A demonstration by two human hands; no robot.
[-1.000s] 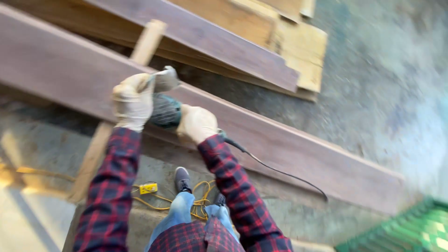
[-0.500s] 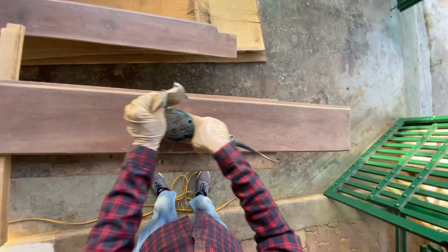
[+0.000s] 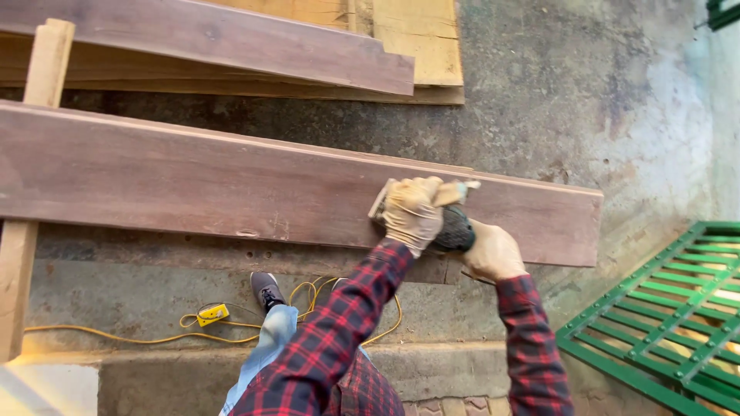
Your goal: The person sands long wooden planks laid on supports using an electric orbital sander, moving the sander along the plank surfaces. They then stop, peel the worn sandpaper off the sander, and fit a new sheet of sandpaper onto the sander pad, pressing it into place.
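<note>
A long reddish-brown plank (image 3: 193,181) lies across the view, raised above the concrete floor. My left hand (image 3: 410,211), in a pale work glove, grips the front of a dark hand-held power sander (image 3: 453,228) pressed on the plank near its right end. My right hand (image 3: 493,251), also gloved, holds the tool's rear body. Its sanding pad shows at the plank's upper edge. Both sleeves are red and black plaid.
More planks (image 3: 231,38) and pale boards (image 3: 416,38) are stacked behind. A light wooden post (image 3: 23,223) crosses under the plank at left. A yellow cord (image 3: 208,316) coils on the floor by my shoe (image 3: 266,289). A green metal grate (image 3: 671,316) lies at right.
My hands and the sander have travelled right along the plank, toward its right end. The view has shifted so that the plank's end is closer to the tool.
</note>
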